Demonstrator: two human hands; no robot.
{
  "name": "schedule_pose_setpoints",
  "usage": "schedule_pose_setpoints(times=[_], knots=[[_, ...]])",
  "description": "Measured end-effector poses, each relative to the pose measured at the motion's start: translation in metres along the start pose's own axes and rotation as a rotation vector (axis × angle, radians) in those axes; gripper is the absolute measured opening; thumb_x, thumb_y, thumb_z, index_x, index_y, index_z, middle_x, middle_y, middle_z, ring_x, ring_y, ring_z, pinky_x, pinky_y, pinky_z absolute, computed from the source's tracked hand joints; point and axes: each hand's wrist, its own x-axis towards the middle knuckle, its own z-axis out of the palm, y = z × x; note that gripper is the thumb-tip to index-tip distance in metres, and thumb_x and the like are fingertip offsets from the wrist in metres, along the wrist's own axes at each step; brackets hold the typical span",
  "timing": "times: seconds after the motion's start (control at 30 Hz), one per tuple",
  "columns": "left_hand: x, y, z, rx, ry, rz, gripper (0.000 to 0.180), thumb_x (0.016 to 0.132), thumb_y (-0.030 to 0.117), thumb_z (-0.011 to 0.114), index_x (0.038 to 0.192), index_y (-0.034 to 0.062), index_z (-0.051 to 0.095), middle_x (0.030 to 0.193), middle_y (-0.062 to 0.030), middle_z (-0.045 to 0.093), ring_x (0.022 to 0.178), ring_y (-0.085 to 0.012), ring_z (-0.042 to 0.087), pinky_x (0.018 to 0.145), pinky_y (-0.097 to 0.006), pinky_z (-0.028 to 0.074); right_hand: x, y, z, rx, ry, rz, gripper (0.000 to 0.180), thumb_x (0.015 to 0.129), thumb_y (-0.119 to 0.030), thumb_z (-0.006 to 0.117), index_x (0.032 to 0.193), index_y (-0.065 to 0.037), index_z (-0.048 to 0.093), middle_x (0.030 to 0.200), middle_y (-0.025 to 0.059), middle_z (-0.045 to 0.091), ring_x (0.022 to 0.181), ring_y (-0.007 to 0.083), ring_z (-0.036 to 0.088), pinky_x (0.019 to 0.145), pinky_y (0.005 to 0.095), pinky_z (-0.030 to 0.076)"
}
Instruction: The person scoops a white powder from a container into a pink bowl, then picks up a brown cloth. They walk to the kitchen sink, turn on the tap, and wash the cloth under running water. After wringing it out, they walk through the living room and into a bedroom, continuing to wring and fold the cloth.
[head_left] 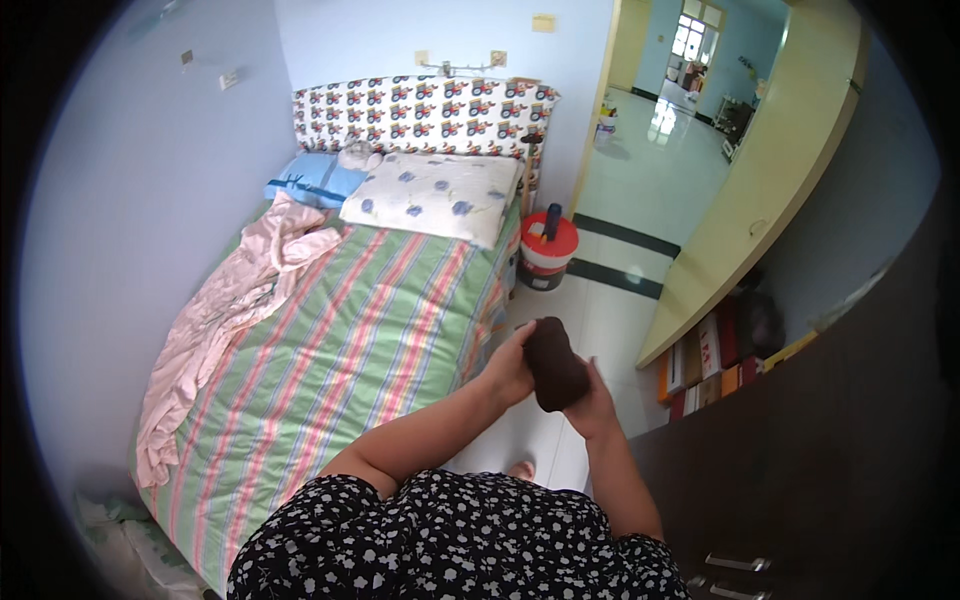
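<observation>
A dark brown, oblong object (556, 365) with rounded ends is held up between my two hands, above the floor beside the bed. It looks soft and matte, but its exact kind cannot be made out. My left hand (511, 371) grips it along its left side, near the upper end. On the lower right, my right hand (592, 404) is closed against its edge. The object partly hides the fingers of both hands.
To the left stands a bed with a striped cover (370, 330), a pink garment (240, 290) and pillows (430, 195). A red-lidded bucket (547, 262) sits by its head. An open door (760, 190), boxes (700, 365) and a dark cabinet (800, 480) line the right.
</observation>
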Motion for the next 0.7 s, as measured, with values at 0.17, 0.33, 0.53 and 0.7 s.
schedule_pose_setpoints(times=[0.17, 0.33, 0.53, 0.7], knots=[[0.097, 0.025, 0.029, 0.234, 0.14, 0.054, 0.04, 0.094, 0.038, 0.046, 0.124, 0.0119, 0.048, 0.125, -0.0093, 0.051, 0.116, -0.0254, 0.049, 0.1, -0.049, 0.036, 0.072, -0.091, -0.001, -0.286, 0.281, -0.429, 0.033, 0.087, -0.015, 0.063, 0.116, -0.007, 0.05, 0.111, 0.0044, 0.055, 0.102, 0.019, 0.054, 0.089, 0.0322, 0.046], [0.191, 0.028, 0.038, 0.032, -0.113, -0.243, 0.054, 0.089, 0.056, 0.047, 0.123, 0.0134, 0.049, 0.123, -0.0093, 0.051, 0.118, -0.0285, 0.047, 0.098, -0.053, 0.035, 0.125, -0.146, 0.027, -0.99, 0.055, -0.638, 0.01, 0.081, -0.007, 0.068, 0.088, -0.007, 0.06, 0.086, 0.0004, 0.061, 0.077, 0.0089, 0.056, 0.07, 0.0239, 0.046], [0.334, 0.065, 0.063, 0.288, -0.103, -0.3, 0.038, 0.086, 0.051, 0.058, 0.093, 0.0135, 0.056, 0.085, -0.003, 0.055, 0.077, -0.0151, 0.053, 0.07, -0.027, 0.045, 0.24, -0.177, 0.014, -1.552, 0.04, -1.067, 0.023, 0.075, -0.023, 0.073, 0.068, -0.008, 0.057, 0.064, 0.0072, 0.055, 0.06, 0.0254, 0.056, 0.055, 0.0326, 0.045], [0.43, 0.094, 0.117, 0.205, 0.029, -0.224, 0.033, 0.089, 0.042, 0.053, 0.097, 0.0129, 0.066, 0.095, -0.0022, 0.067, 0.09, -0.0195, 0.061, 0.083, -0.035, 0.047, 0.36, -0.293, -0.037, -1.522, 0.691, -0.943, 0.022, 0.08, -0.025, 0.068, 0.071, -0.008, 0.059, 0.065, 0.0085, 0.056, 0.059, 0.0276, 0.056, 0.053, 0.0352, 0.045]])
